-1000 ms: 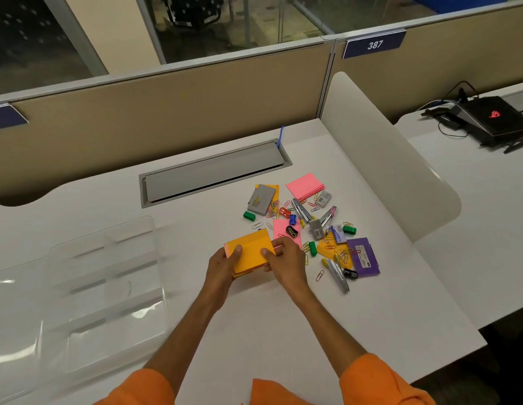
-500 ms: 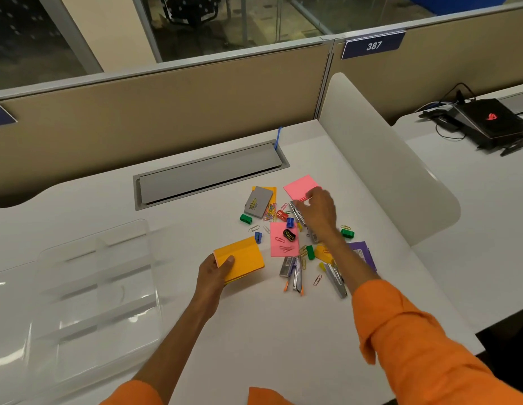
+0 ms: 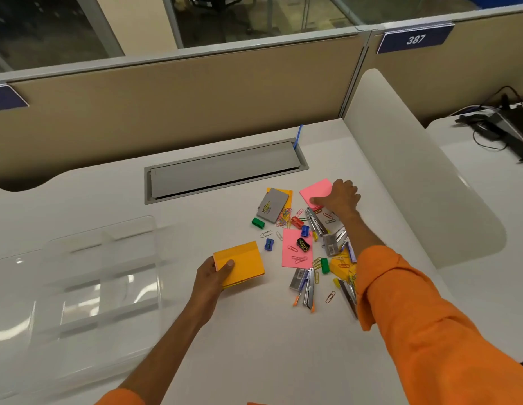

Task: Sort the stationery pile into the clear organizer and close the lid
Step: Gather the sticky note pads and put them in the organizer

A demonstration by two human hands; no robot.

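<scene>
Orange sticky-note pad [image 3: 240, 263] is held in the left hand [image 3: 210, 276], thumb flat on the top face near the pad's left edge and the other fingers hidden beneath; I cannot tell whether the pad's far edge rests on the counter [image 3: 254, 361]. The left forearm runs up from the lower frame edge, wrist straight, with the pad between the clear organizer [image 3: 99, 276] and the stationery pile. The organizer sits well apart at the left of the counter. Its dividers show through the plastic, the outline is blurred, and nothing is seen in its compartments. The right arm is stretched forward across the pile, orange sleeve [image 3: 429, 331] pushed up the forearm. The right hand [image 3: 340, 197] is palm down on the right side of a pink sticky-note pad [image 3: 314, 190] at the pile's far edge, thumb laid across the pad's near corner and fingers curled over its far right edge, gripping it. In the pile on the counter are a loose pink sheet [image 3: 295, 251] with paper clips on it, a grey paper-clip box [image 3: 272, 204], a green sharpener [image 3: 258, 223], a blue sharpener [image 3: 269, 244], staple strips, and small staplers near the right forearm.
</scene>
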